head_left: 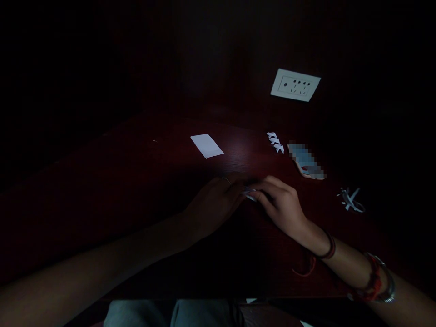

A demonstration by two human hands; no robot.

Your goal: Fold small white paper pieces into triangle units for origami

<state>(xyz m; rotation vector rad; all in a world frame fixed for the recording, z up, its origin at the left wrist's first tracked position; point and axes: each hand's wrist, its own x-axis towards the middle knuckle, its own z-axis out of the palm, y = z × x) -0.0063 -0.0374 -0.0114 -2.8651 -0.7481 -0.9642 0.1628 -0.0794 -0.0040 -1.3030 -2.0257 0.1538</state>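
Observation:
The scene is very dark. My left hand and my right hand meet over a dark red table, fingers pinched together on a small piece of white paper between them. Only a sliver of the paper shows between the fingertips. My right wrist wears a red thread and bracelets.
A white paper rectangle lies beyond the hands. Several small folded white pieces sit at the right, next to a phone. White paper scraps lie further right. A white wall socket plate is at the back.

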